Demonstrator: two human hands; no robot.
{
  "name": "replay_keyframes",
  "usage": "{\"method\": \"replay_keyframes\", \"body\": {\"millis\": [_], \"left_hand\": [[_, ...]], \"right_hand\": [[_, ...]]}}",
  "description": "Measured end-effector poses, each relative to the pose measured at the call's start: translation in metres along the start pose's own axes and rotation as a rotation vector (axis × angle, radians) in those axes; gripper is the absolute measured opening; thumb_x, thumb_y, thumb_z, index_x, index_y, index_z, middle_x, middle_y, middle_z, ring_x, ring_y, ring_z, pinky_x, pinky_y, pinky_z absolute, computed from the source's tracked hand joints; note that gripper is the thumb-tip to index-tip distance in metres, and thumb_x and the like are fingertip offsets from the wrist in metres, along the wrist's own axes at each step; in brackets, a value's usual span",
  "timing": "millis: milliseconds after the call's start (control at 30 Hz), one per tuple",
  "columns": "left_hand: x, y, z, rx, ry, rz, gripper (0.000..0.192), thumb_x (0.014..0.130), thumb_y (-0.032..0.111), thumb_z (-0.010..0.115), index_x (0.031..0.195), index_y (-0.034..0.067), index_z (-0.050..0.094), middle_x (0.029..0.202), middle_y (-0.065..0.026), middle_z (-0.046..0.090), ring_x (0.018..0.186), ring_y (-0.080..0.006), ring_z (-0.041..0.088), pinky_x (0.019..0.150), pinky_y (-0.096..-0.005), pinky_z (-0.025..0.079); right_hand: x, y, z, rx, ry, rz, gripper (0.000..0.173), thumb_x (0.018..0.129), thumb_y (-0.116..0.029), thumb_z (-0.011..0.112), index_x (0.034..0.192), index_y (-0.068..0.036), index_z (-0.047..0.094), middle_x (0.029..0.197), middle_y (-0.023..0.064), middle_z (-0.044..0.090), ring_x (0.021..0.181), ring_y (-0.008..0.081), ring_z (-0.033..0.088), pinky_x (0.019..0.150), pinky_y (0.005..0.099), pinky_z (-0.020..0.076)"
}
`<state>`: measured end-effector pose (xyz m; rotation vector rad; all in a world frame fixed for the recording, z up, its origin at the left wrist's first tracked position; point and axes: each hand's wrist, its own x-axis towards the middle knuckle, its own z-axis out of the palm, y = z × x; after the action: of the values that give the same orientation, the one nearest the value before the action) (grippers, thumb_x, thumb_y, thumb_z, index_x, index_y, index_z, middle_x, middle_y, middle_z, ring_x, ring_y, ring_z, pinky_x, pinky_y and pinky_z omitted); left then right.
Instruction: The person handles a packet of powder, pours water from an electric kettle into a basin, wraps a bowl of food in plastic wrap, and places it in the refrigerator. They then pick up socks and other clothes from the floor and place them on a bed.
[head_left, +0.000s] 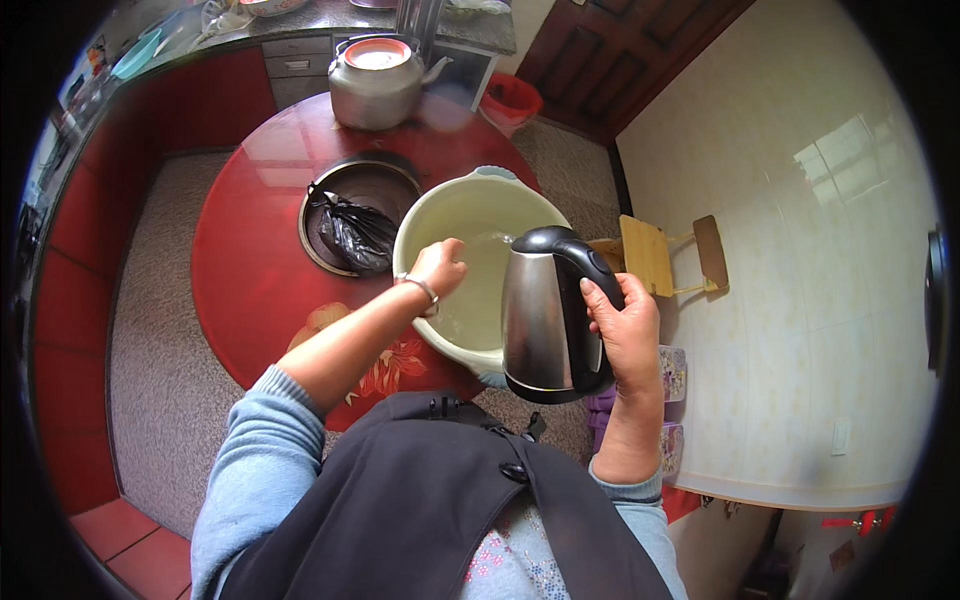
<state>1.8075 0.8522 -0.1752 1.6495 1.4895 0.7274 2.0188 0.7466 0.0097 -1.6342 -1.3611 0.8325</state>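
My right hand (626, 322) grips the black handle of a stainless-steel electric kettle (534, 315). The kettle is tilted to the left, and water runs from its spout into a pale yellow-green plastic basin (427, 202). Shallow water (480, 292) covers the basin's bottom. Over the basin's left side I hold my left hand (442, 266), with its fingers curled and a bracelet on the wrist; whether anything is inside the fingers is hidden. The basin stands on the right part of a round red table (247, 262) with a flower print.
A large metal teapot-style kettle (375, 90) stands at the table's far edge. Left of the basin, a black plastic bag (360, 232) lies on the table's round centre recess. Beyond are a red bin (510, 101), a wooden folding chair (646, 256) by the wall and a counter (315, 22).
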Motion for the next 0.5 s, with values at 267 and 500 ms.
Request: {"method": "replay_keyframes", "body": {"millis": [267, 500], "left_hand": [[0.075, -0.085, 0.086, 0.67, -0.094, -0.376, 0.053, 0.09, 0.019, 0.048, 0.138, 0.001, 0.036, 0.152, -0.0167, 0.021, 0.142, -0.0323, 0.015, 0.107, -0.0568, 0.029], [0.066, -0.079, 0.109, 0.85, -1.233, -0.153, 0.057, 0.088, 0.033, 0.056, 0.141, 0.018, 0.042, 0.151, -0.0123, 0.029, 0.139, -0.0319, 0.026, 0.107, -0.052, 0.031]], "right_hand": [[0.007, 0.002, -0.009, 0.023, 0.056, 0.046, 0.025, 0.085, -0.018, 0.073, 0.096, 0.0, 0.059, 0.072, -0.0008, 0.061, 0.059, 0.0037, 0.051, 0.052, 0.0205, 0.0426], [0.01, 0.002, -0.01, -0.007, 0.078, 0.048, 0.024, 0.085, -0.016, 0.072, 0.095, 0.002, 0.06, 0.081, 0.0034, 0.066, 0.072, 0.0065, 0.056, 0.067, 0.0236, 0.0481]]}}
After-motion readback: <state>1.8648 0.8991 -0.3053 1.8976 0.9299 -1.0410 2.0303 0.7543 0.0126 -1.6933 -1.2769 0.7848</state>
